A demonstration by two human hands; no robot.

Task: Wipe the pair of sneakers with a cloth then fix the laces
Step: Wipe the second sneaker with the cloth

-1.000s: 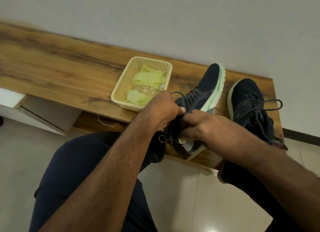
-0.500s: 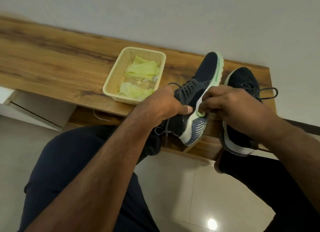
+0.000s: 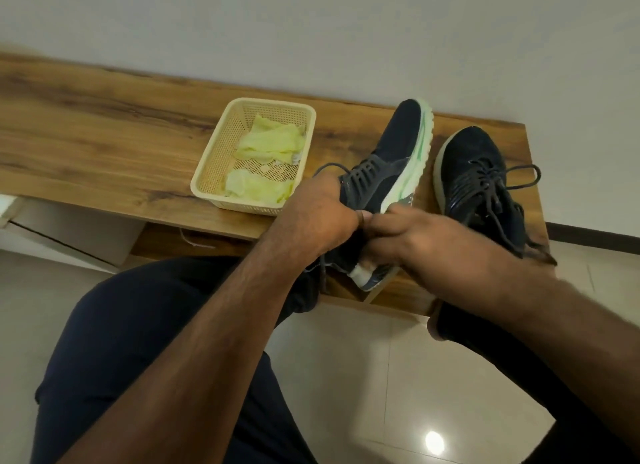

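**Op:** Sneakers first: the pair sits at the right end of the wooden bench (image 3: 104, 141), a long slab with dark streaky grain, its back edge against a plain pale wall (image 3: 311, 24).

**Second:** What surrounds them, biggest down?

**Op:** Glossy pale floor tiles (image 3: 346, 359) below, with a lamp glare on them. My thighs in dark trousers (image 3: 138, 342) fill the lower frame. Just left of the shoes stands a cream plastic basket (image 3: 214, 159), rectangular, its walls a fine mesh, with crumpled yellow-green cloths (image 3: 273, 141) lying inside. It is close beside the nearer shoe, though I cannot tell if they touch.

**Second:** And the shoes themselves?

**Op:** Both have dark knitted uppers. The left sneaker (image 3: 391, 159) is tipped on its side, showing a thick pale sole edged in green; its heel hangs past the bench's front edge. The right sneaker (image 3: 474, 173) stands upright, well clear of my grip, its dark laces (image 3: 512, 183) looped loosely (one loop lies out toward the bench end).

**Second:** Hands?

**Op:** My left hand (image 3: 315, 221) is curled round the tipped shoe's collar. My right hand (image 3: 412, 238) is curled at its heel, knuckles meeting the left thumb; a scrap of something white peeks out below it, but I cannot tell what. Both forearms cover the shoe's rear half.
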